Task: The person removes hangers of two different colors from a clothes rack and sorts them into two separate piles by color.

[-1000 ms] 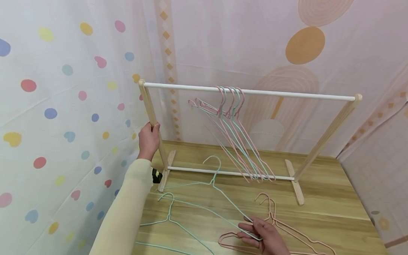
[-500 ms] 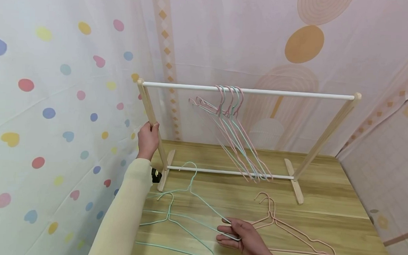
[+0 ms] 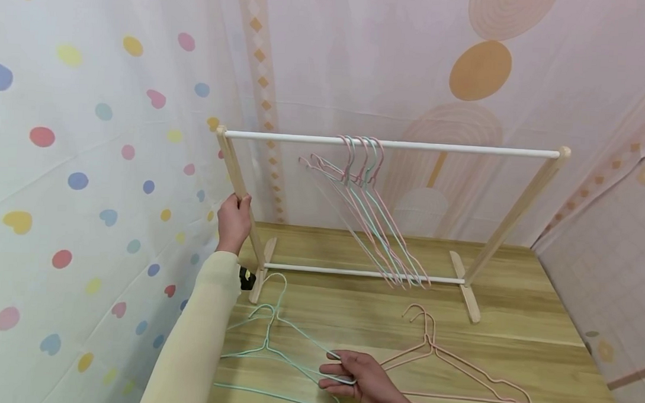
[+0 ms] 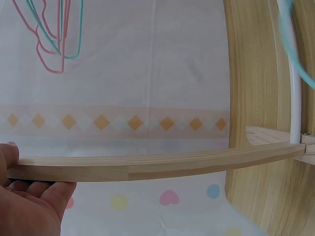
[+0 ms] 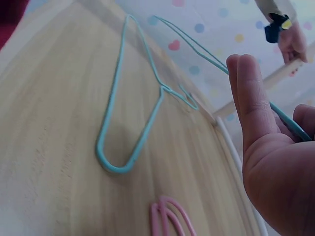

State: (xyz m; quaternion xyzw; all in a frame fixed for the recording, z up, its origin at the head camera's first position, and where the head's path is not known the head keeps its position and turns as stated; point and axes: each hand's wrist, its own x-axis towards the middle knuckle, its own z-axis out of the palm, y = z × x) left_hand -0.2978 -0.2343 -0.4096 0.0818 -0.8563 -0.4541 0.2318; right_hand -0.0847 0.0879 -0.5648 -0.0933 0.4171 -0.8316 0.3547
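My left hand (image 3: 234,222) grips the left wooden upright (image 3: 232,166) of a clothes rack. In the left wrist view, fingers and thumb close around that upright (image 4: 147,166). Low over the table, my right hand (image 3: 366,381) pinches the right corner of a mint-green hanger (image 3: 307,338), whose hook points toward the rack's left foot. The right wrist view shows this hanger's wire (image 5: 288,122) between thumb and fingers, two fingers held straight. Beneath it lies another mint-green hanger (image 5: 110,108) on the table, apart from the hand. Two pink hangers (image 3: 430,338) lie overlapping just right of the hand.
Several pink and mint-green hangers (image 3: 374,168) hang together near the middle of the rack's white top rail (image 3: 463,149). A lower white bar (image 3: 320,270) joins the rack's feet. Patterned curtains (image 3: 116,159) stand at the left, back and right of the wooden table (image 3: 532,315).
My right hand has moved left and slightly toward me with the mint-green hanger, bringing it down over the one on the table. My left hand keeps its grip on the upright.
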